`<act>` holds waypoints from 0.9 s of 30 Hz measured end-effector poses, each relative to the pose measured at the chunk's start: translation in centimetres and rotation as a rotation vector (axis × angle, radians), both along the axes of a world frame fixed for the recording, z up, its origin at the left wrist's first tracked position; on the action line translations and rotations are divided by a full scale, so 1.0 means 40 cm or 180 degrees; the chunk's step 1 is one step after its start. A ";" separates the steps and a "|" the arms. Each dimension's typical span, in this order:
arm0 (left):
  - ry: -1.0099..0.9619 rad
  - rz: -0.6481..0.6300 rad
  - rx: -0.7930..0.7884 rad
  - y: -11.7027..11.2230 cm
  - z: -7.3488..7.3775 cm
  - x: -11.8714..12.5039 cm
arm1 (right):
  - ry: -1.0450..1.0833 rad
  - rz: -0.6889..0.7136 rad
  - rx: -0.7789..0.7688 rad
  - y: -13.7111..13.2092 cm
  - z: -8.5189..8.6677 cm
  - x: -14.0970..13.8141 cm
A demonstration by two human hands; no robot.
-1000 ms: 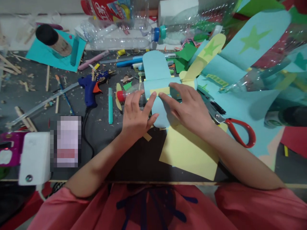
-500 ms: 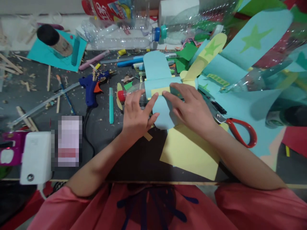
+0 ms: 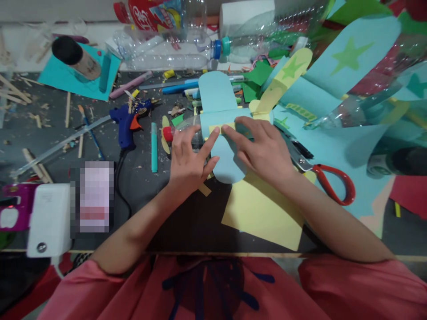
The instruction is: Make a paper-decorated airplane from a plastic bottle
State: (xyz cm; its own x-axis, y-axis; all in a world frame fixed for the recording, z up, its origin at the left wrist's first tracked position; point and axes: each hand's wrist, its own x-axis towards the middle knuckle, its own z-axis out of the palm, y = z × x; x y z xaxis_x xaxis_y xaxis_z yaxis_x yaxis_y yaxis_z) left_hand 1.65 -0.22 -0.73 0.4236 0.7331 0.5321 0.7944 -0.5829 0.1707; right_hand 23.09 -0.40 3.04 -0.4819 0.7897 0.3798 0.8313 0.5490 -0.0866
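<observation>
1. Left of centre: glue gun (image 3: 126,126) laid on desk (image 3: 187,226).
2. Left hand (image 3: 187,155) open, fingers spread over left end of bottle model (image 3: 216,116); yellow strip (image 3: 230,125) touched by index.
3. Bottle model placed frame centre.
4. Right hand (image 3: 265,149) open; strip likewise touched by index.

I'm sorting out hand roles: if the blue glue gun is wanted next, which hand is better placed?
Left hand, probably. It is nearer the glue gun, whereas the right hand would have to reach past it. Both hands are at the yellow strip, though.
</observation>
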 end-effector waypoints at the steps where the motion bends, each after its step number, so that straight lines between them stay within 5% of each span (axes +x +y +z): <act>1: 0.0007 0.0006 -0.0025 0.000 0.001 0.000 | -0.0047 0.0007 0.0013 -0.001 0.001 -0.002; 6: 0.0017 -0.0007 -0.0278 -0.001 0.005 -0.001 | -0.0081 -0.0030 -0.0150 -0.006 -0.001 -0.006; 12: -0.0008 -0.0037 0.0123 0.001 0.004 0.003 | -0.0240 -0.0019 0.0110 -0.004 -0.003 -0.008; 17: -0.0020 -0.0006 -0.0201 -0.002 0.006 0.002 | -0.0376 0.0040 0.0284 -0.003 -0.002 -0.009; 27: 0.0086 0.0088 -0.0286 -0.009 0.018 0.006 | -0.0251 -0.0070 -0.0044 -0.004 -0.007 -0.011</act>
State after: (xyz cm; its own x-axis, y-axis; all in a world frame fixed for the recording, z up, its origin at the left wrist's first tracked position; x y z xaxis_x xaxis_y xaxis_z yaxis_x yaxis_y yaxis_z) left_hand 1.88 -0.57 0.00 0.4159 0.7889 0.4523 0.8149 -0.5441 0.1997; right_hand 22.63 -0.56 2.75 -0.4924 0.8052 0.3305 0.8477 0.5298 -0.0279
